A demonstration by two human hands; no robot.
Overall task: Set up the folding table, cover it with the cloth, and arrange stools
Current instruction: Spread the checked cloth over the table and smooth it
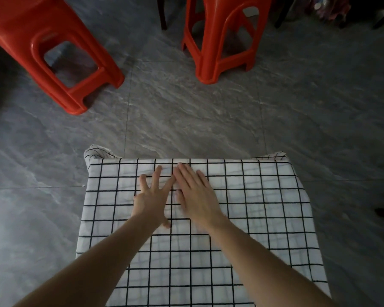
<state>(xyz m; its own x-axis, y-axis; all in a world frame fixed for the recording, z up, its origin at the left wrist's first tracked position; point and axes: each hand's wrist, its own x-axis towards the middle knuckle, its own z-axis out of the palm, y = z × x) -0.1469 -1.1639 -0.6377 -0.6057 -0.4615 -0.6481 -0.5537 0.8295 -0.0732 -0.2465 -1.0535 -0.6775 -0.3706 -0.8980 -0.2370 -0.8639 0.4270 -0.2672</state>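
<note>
The fingers (157,173) of the left hand (151,200) are straight and fanned apart, flat on the checked cloth (253,218); those of the right hand (195,193), just beside it, lie straight and close together, palm down. Neither hand grips anything. Both press near the far middle of the table (88,167), whose top is hidden under the cloth, and the flat palms suggest smoothing, to push out wrinkles and settle the fabric square to the edge.

The cloth covers the whole top in view and drapes over the left, far and right sides; its two far corners stick up slightly, so it probably hangs loose there.

On the grey tiled floor (186,111) beyond the table stand two red plastic stools, well apart from it: the left stool (60,52) at the upper left, the right stool (222,41) nearer the middle. They appear not yet drawn up, so arranging them seems to be the step left.
</note>
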